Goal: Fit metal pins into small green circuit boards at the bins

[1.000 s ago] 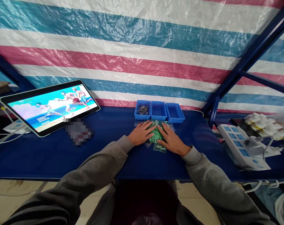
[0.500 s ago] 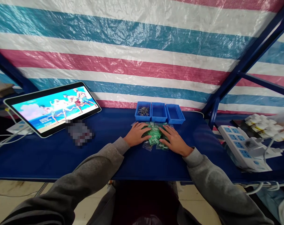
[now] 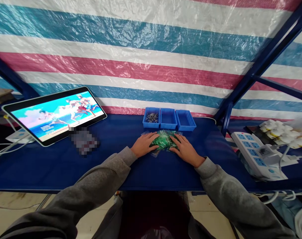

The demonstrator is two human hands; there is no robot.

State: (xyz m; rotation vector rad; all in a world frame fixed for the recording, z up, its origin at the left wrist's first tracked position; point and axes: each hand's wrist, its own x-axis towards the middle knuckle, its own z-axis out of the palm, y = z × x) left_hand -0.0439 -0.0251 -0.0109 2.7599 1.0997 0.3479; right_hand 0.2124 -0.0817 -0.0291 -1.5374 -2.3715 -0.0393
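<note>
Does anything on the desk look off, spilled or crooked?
No spill that I can see: the metal pieces lie inside the left bin. The right bin looks slightly turned against the middle bin. The packets lie in a loose, uneven heap between the left hand and right hand.

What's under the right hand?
Green plastic packets peek out beside the thumb and fingers of the right hand. Whatever lies right beneath its palm and fingers is covered, so I can't tell.

Pkt pile (image 3: 163,140) now more compact, near edge tucked in vs. before.
</note>
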